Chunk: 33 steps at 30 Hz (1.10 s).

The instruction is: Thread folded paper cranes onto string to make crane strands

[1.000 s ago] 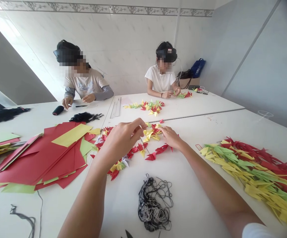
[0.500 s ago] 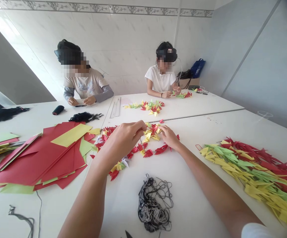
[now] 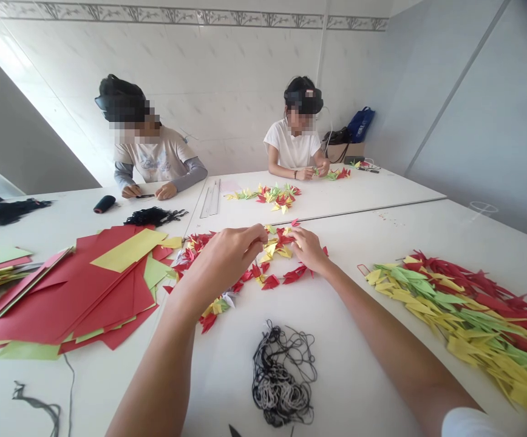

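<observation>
My left hand [image 3: 224,258] reaches over a strand of small red and yellow folded paper pieces [image 3: 263,267] on the white table [image 3: 363,364]. Its thumb and forefinger are pinched together near a yellow piece; what they grip is too small to name. My right hand [image 3: 309,250] lies on the same cluster, fingers curled around the folded pieces. A tangle of black thread [image 3: 284,376] lies on the table in front of me, between my forearms.
Red, yellow and green paper sheets [image 3: 90,285] are stacked at left. A long heap of folded strips [image 3: 464,309] lies at right. Two other people sit across the table, each with hands on their own work; a ruler [image 3: 212,198], a black spool [image 3: 104,204] and more folded pieces [image 3: 272,195] lie near them.
My left hand's pinch has shifted slightly right towards the yellow pieces. The person at far left has drawn both hands together. The view has tilted a little.
</observation>
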Motion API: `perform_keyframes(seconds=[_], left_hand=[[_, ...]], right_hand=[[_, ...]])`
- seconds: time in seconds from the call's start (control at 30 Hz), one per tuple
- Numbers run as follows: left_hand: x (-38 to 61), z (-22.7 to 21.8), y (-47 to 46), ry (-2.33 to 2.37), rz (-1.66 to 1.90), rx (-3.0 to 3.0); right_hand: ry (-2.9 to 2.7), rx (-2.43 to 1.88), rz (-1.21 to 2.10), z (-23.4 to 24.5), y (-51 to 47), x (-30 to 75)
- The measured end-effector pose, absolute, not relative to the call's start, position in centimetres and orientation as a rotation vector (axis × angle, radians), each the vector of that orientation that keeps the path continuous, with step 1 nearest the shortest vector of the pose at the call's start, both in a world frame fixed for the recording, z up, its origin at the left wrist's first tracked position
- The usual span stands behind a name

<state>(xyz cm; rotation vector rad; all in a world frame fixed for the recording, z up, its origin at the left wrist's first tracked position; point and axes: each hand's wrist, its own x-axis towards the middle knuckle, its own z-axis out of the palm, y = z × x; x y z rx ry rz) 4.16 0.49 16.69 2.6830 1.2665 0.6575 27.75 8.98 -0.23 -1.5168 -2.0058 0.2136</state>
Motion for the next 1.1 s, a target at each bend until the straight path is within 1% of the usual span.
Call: perform_keyframes(seconds=[0.17,0.3,0.57,0.87,1.0,1.1], left_hand=[[4.2,16.6,0.6,1.239,0.671,2.692],[4.1,16.4,0.7,1.214,0.693,2.689],[4.2,16.3,0.6,1.2,0.687,2.701],[4.6,16.4,0.7,1.216,0.624,2.705],[4.6,16.3,0.8,1.227,0.593,2.715],[4.6,16.4,0.8,1.262,0.568,2.711]], right_hand=[[-2.107,-1.653,0.15,-1.3,8.7,27.2],[-2.11,-1.677,0.136,-1.3,8.5,27.2],[-2.06,-1.716,0.206,-1.4,8.7,27.2],[-2.041,-1.624,0.383,-1.8,9.1,27.1],[-1.938,-1.556,0.378,-1.4,9.2,27.0],[-1.831,-1.492,0.34,-0.1,9.0,27.1]])
